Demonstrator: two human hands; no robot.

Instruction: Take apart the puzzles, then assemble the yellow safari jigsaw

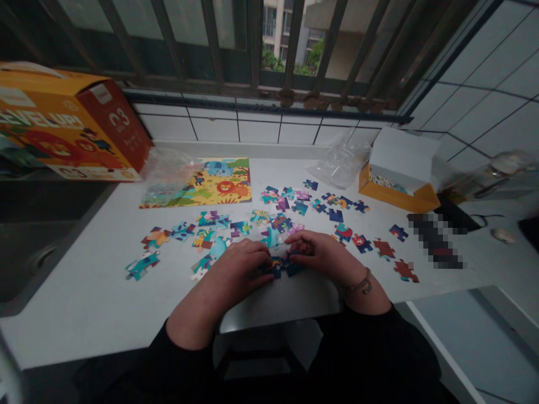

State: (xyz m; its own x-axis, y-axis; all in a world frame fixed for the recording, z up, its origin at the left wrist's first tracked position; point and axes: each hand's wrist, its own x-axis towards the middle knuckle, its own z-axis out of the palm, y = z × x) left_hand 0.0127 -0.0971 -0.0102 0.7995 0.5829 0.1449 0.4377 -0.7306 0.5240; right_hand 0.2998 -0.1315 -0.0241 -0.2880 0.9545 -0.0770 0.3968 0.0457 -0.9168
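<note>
Both hands meet over the white counter, around a few dark blue jigsaw puzzle pieces [276, 266]. My left hand [242, 264] comes from the left, its fingers curled and closed on the left edge of these pieces. From the right, my right hand [322, 252] pinches a dark blue puzzle piece [295, 268]; a bracelet circles that wrist. My fingers partly hide the pieces. Just beyond lie teal and purple puzzle pieces [275, 224]. Left of my left hand are more loose pieces, including a teal one [144, 265] and an orange one [155, 238].
An orange puzzle box [109, 129] stands at the back left, beside a picture sheet [229, 188] under clear plastic. Dark pieces [336, 215] and brown pieces [384, 248] lie to the right. Behind are a plastic bag [341, 160] and an open yellow box [381, 193] holding pieces.
</note>
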